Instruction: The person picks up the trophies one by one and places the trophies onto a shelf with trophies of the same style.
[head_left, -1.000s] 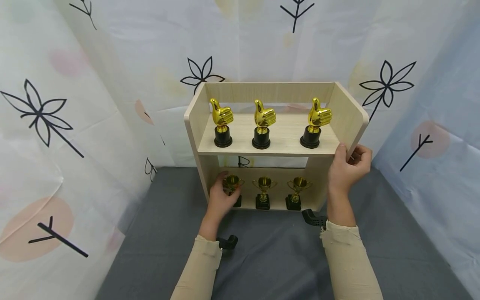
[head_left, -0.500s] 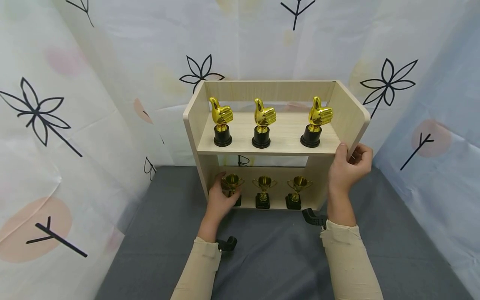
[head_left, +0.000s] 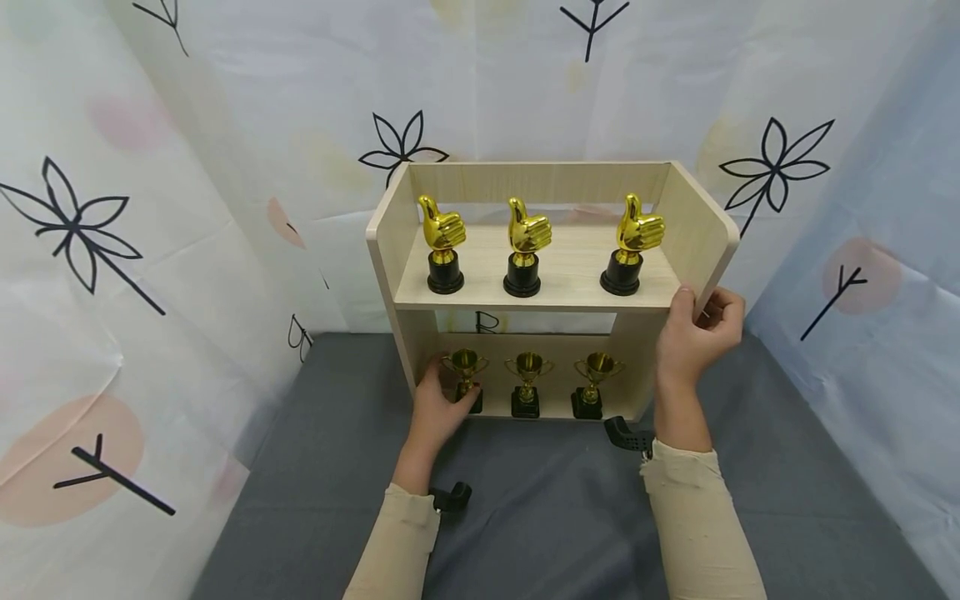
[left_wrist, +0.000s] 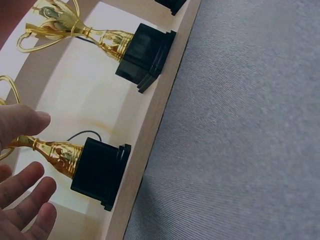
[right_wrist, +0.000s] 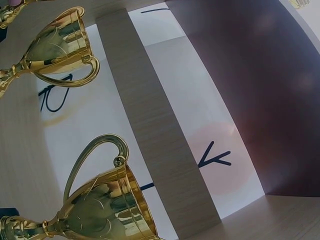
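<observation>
A two-tier wooden shelf (head_left: 495,307) stands on a grey cloth. My left hand (head_left: 437,408) is around the leftmost gold trophy cup (head_left: 467,363) on the lower tier. In the left wrist view, the thumb is over the cup's stem and the fingers (left_wrist: 42,192) spread below it, apart from the black base (left_wrist: 97,170). My right hand (head_left: 699,335) grips the front edge of the shelf's right side panel, thumb inside and fingers curled outside; the right wrist view does not show this hand. The middle cup (head_left: 528,367) and right cup (head_left: 599,367) stand alongside.
Three gold thumbs-up trophies, left (head_left: 446,237), middle (head_left: 528,237) and right (head_left: 639,237), stand on black bases along the upper tier. Patterned white fabric (head_left: 300,142) hangs behind and at both sides. The grey cloth (head_left: 540,517) spreads in front.
My left fingers have loosened from the leftmost cup, and the hand has moved slightly lower. The right hand and all the trophies have stayed in place.
</observation>
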